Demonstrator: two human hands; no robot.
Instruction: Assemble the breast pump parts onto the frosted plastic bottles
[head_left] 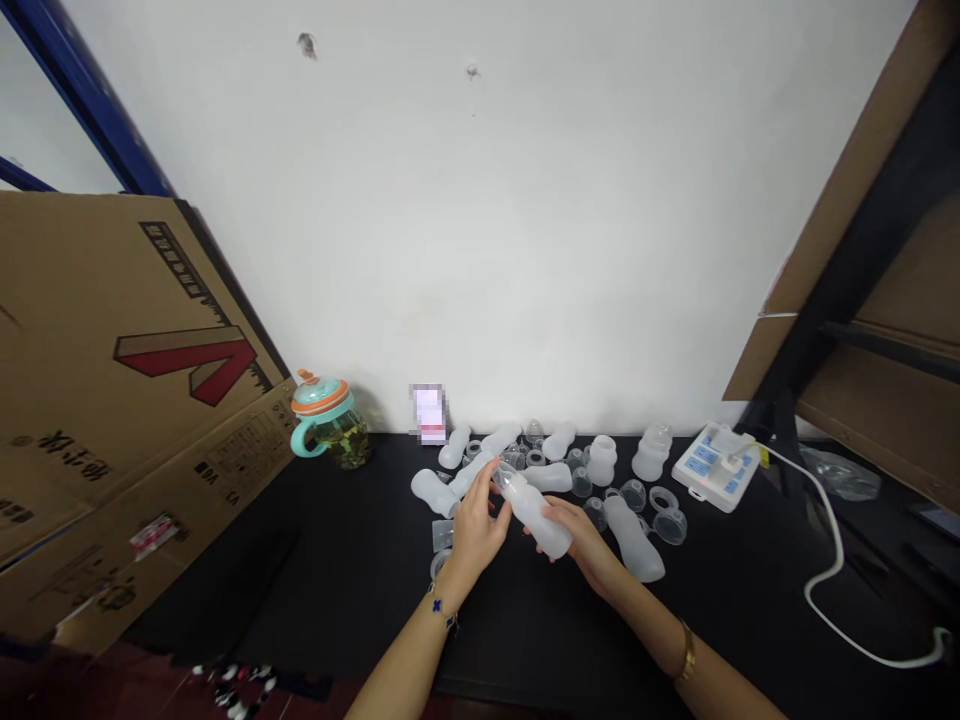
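A frosted white baby bottle lies tilted in my right hand, whose fingers wrap around its lower body. At its upper left end sits a clear cap. My left hand is curled against that cap, fingertips at its tip and thumb near the collar; part of the contact is hidden. Around my hands lie several loose bottle bodies, among them one beside my left hand and one to the right of my right hand. Clear domed caps and rings are scattered among them.
An upright bottle without a cap and a capped bottle stand near the wall. To their right is a white power strip with a cable. At the left are a teal-lidded glass teapot and a large cardboard box. A blurred phone-like screen leans on the wall.
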